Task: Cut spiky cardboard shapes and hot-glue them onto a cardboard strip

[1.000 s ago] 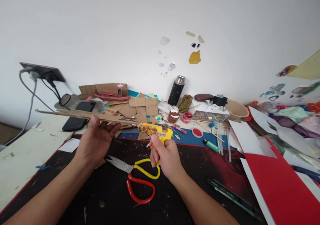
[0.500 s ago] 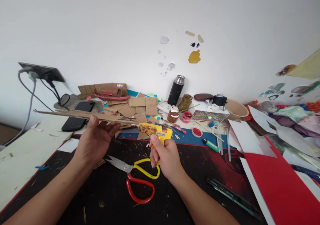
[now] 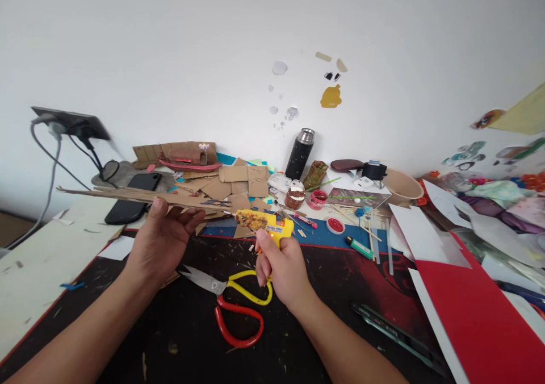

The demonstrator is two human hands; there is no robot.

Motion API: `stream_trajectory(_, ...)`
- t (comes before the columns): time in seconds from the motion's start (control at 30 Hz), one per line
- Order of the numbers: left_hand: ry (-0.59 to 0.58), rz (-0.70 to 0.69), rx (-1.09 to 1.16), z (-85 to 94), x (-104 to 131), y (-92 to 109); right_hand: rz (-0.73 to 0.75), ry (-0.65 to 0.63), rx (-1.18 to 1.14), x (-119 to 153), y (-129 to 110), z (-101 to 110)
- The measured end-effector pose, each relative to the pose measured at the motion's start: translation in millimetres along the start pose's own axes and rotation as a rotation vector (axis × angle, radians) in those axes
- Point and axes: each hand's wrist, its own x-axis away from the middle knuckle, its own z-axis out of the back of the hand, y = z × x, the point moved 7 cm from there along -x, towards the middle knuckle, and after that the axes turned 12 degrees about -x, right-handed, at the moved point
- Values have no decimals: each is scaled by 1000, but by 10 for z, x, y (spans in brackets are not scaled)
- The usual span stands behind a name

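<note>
Left hand: the left hand point(image 3: 159, 242) is held palm-up above the desk, fingers and thumb closed on a long flat cardboard strip point(image 3: 140, 196) that is kept roughly level and sticks out well past the hand to the left.
Right hand: the right hand point(image 3: 283, 267) is wrapped tight round the grip of a yellow glue gun point(image 3: 266, 224), with a little orange light seen glowing on the body.
Glue gun tip: the crusty nozzle is pointed left, right at the near end of the cardboard strip; whether they're actually touching can't be told.
Under the hands: yellow-and-red scissors point(image 3: 236, 301) are left lying on the dark desk mat point(image 3: 183, 344), between the two wrists.
Back of desk: a heap of cardboard offcuts point(image 3: 232, 182) is piled by the wall, with a black flask point(image 3: 300, 154) stood upright just to its right.
Left side: a black phone point(image 3: 128, 199) is lying flat behind the strip.
Right side: a red sheet point(image 3: 472, 310) is laid at the desk edge.
</note>
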Motion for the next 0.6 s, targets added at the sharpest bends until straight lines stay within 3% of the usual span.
stream_trajectory(0.6,24,1,-15,-26,19,34,7,6,3,2,-19,-3)
